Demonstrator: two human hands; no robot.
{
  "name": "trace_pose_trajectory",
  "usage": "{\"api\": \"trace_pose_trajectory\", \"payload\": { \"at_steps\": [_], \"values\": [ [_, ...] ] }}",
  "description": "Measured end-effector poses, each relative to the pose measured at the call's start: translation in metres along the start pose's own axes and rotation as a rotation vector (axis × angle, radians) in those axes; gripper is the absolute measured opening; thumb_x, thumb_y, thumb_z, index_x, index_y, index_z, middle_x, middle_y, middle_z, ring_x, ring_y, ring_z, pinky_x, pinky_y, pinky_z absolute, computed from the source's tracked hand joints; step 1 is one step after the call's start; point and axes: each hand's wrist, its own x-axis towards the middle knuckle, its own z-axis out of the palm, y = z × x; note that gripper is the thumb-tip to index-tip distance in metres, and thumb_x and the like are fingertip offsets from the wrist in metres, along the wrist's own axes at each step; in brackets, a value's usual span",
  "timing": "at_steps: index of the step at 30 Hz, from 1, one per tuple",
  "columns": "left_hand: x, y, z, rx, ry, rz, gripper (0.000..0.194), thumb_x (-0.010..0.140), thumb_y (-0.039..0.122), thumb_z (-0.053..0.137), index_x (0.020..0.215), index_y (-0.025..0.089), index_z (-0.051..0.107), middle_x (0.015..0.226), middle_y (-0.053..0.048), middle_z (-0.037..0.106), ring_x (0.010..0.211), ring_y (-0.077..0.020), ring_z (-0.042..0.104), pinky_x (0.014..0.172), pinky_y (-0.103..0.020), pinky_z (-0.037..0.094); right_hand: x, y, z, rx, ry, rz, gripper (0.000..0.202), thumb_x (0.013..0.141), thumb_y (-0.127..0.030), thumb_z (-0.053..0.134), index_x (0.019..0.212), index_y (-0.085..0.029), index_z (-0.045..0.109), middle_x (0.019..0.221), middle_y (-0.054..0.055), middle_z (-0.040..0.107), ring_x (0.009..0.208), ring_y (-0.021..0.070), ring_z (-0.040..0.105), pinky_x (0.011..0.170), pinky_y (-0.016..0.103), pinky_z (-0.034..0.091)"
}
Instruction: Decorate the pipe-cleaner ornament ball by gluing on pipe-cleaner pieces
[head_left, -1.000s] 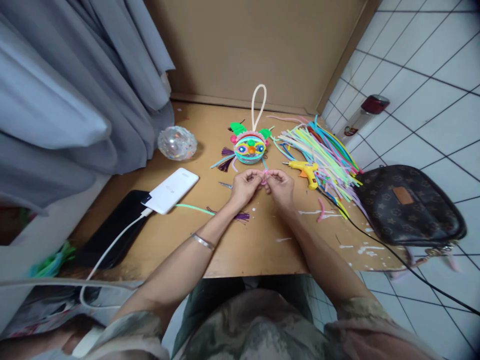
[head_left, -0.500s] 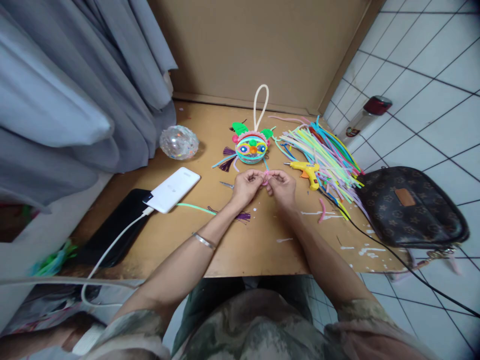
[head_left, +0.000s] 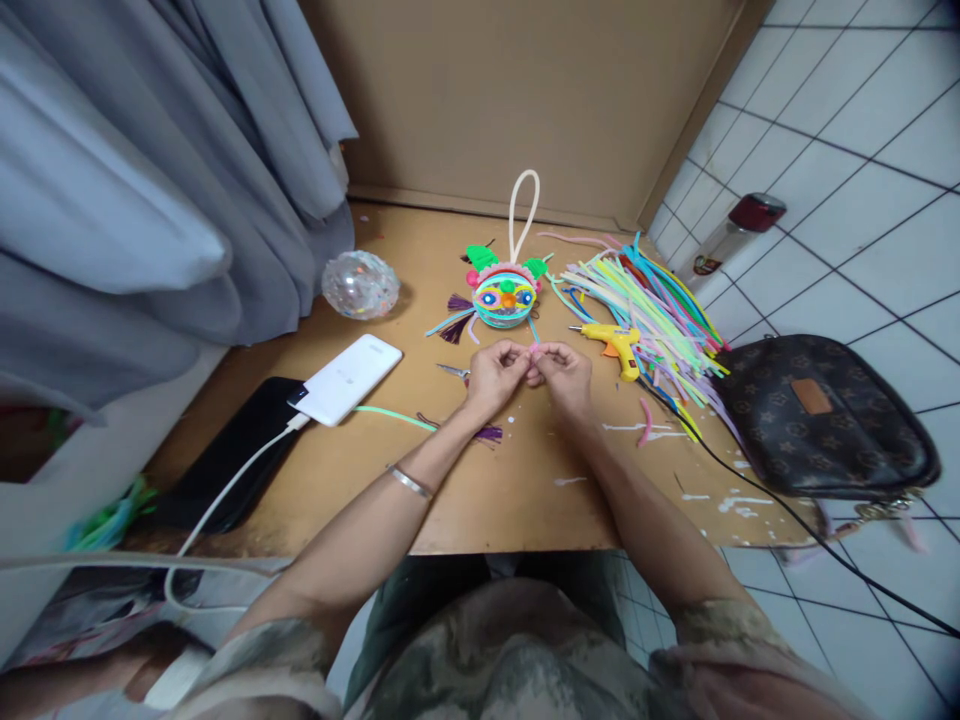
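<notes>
A wooden tabletop (head_left: 510,500) with white smears near its right side stood against a plain brown panel (head_left: 510,100). Gray curtains (head_left: 150,150) hung in folds on the left, reaching down to the tabletop. White tiles (head_left: 877,230) with dark grout lines covered the right side, and soft light fell over the tabletop.

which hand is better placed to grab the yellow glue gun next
Probably the right hand: the glue gun lies close on its side, and the left hand is farther off. Both pinch a pink piece.
</notes>
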Motion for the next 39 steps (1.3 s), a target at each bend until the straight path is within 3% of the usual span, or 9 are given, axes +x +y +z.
{"api": "trace_pose_trajectory", "payload": {
  "at_steps": [17, 23, 39],
  "values": [
    [0.001, -0.005, -0.002, 0.073, -0.019, 0.096, 0.021, 0.076, 0.036, 0.076, 0.068, 0.018, 0.068, 0.061, 0.000, 0.068, 0.057, -0.0120, 0.058, 0.062, -0.024, 0.049, -0.001, -0.006, -0.002, -0.020, -0.037, 0.020, 0.031, 0.061, -0.048, 0.079, 0.067, -0.021, 0.063, 0.050, -0.005, 0.065, 0.043, 0.0103, 0.060, 0.047, 0.022, 0.055],
    [0.001, -0.009, -0.003, 0.180, -0.001, 0.160, 0.015, 0.078, 0.027, 0.071, 0.067, 0.018, 0.069, 0.062, 0.000, 0.067, 0.057, -0.0108, 0.056, 0.062, -0.023, 0.044, 0.000, -0.008, -0.005, -0.012, -0.065, 0.067, 0.031, 0.060, -0.047, 0.077, 0.062, -0.021, 0.060, 0.048, -0.005, 0.064, 0.042, 0.0110, 0.061, 0.046, 0.022, 0.056],
    [-0.003, -0.009, -0.002, 0.288, -0.023, 0.233, 0.013, 0.080, 0.026, 0.065, 0.072, 0.018, 0.072, 0.064, -0.001, 0.069, 0.059, -0.0126, 0.056, 0.063, -0.024, 0.045, 0.004, -0.007, -0.011, -0.010, -0.122, 0.063, 0.018, 0.061, -0.036, 0.070, 0.068, -0.021, 0.062, 0.051, -0.006, 0.061, 0.042, 0.0089, 0.059, 0.045, 0.021, 0.055]
  ]
}}
